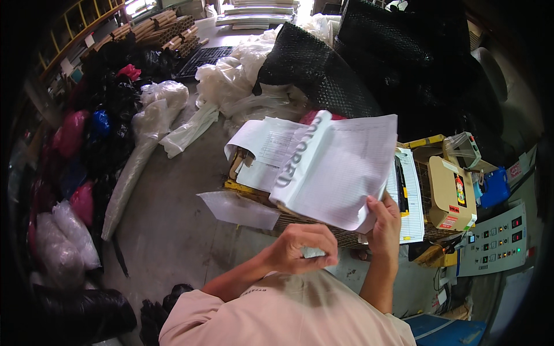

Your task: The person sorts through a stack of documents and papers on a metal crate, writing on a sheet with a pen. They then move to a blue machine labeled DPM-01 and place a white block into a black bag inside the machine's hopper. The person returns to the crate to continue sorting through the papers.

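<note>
An open notebook with gridded pages lies tilted over a yellow-framed wire cart; a rolled-back white page with dark lettering runs along its middle. My right hand grips its lower right edge, thumb on top of the page and fingers underneath. Just in front of my chest, my left hand is raised clear of the pages with its fingers curled in toward the thumb. Whether anything small sits between those fingertips is hidden. Left of the rolled page are loose printed sheets, one curling at its edge.
A form with a black-and-yellow cutter and a cardboard box are on the cart's right side. Beyond stand a control panel and blue jug. Black bubble wrap rises behind; plastic bags line the left.
</note>
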A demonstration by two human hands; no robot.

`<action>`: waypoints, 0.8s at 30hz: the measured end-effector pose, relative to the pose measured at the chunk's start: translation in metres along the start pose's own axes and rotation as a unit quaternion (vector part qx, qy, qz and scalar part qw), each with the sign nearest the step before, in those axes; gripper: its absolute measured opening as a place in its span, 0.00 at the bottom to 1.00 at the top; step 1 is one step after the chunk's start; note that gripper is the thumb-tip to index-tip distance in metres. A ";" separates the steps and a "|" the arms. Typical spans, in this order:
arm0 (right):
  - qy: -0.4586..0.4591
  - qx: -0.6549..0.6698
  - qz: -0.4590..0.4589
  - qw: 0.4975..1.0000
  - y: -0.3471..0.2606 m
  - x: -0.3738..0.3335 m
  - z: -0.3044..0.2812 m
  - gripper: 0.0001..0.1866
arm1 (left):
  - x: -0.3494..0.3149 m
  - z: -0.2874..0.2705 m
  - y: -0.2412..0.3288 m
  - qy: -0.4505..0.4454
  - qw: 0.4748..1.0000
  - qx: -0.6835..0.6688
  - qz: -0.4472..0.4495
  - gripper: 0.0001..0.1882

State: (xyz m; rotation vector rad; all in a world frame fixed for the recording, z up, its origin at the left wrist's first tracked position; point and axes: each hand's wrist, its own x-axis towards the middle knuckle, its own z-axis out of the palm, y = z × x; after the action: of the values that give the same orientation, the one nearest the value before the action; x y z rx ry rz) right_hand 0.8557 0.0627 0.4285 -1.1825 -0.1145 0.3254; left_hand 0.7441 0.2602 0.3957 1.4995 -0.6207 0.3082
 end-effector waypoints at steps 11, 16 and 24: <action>0.076 0.056 -0.074 0.993 -0.026 -0.007 -0.076 0.25 | -0.012 0.004 -0.082 0.127 0.898 -0.397 -0.138 0.63; 0.063 -0.034 -0.027 0.997 -0.029 0.002 -0.113 0.25 | 0.010 -0.030 -0.067 0.349 0.872 -0.334 -0.079 0.45; 0.124 -0.250 -0.130 0.952 -0.004 0.014 -0.103 0.25 | 0.021 -0.051 -0.053 0.327 0.913 -0.142 -0.198 0.43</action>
State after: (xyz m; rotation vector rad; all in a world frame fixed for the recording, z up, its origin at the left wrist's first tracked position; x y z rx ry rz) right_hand 0.8967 -0.0262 0.3923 -1.6791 -0.1347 -0.0969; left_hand 0.8004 0.3026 0.3660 1.1083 0.1745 0.3610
